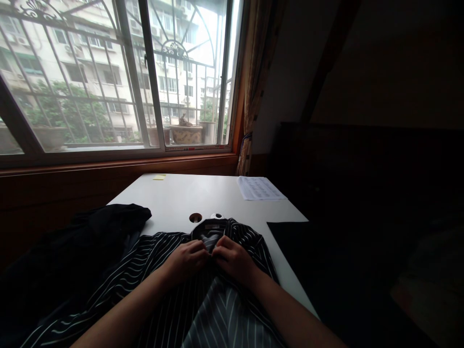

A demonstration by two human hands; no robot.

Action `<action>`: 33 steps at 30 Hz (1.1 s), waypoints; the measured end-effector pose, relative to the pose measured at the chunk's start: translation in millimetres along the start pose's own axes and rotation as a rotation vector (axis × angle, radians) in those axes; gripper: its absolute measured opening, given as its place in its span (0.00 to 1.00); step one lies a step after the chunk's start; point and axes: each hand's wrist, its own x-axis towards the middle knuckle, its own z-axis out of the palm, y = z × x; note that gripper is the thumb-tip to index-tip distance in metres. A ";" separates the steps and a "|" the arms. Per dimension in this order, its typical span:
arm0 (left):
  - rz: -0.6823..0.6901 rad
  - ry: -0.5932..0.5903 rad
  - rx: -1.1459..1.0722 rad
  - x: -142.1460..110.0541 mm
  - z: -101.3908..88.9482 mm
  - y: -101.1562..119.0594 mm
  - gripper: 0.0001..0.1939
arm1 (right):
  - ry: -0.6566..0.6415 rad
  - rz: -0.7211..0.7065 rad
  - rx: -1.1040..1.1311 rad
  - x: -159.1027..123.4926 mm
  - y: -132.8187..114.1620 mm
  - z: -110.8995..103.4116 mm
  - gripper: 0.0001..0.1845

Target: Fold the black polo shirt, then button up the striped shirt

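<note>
A black shirt with white stripes (159, 251) lies spread on the white table (188, 191), its collar pointing toward the window. Below the collar, my left hand (190, 258) and my right hand (232, 258) meet at the shirt's front, fingers pinched on the fabric. Whether a button sits between the fingertips cannot be made out. The lower front hangs apart and shows the paler grey inner side of the cloth. One sleeve stretches out to the lower left.
Dark crumpled clothing (90, 241) lies on the left. Printed sheets (261, 187) and a yellow sticky note (159, 177) rest at the table's far side. A round cable hole (195, 218) and a small white object (217, 216) are beyond the collar. Dark cloth (290, 241) covers the right edge.
</note>
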 end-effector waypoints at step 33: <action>0.010 -0.005 -0.017 1.0 -4.0 2.6 0.08 | -0.009 0.028 0.013 -1.3 -0.9 -1.0 0.08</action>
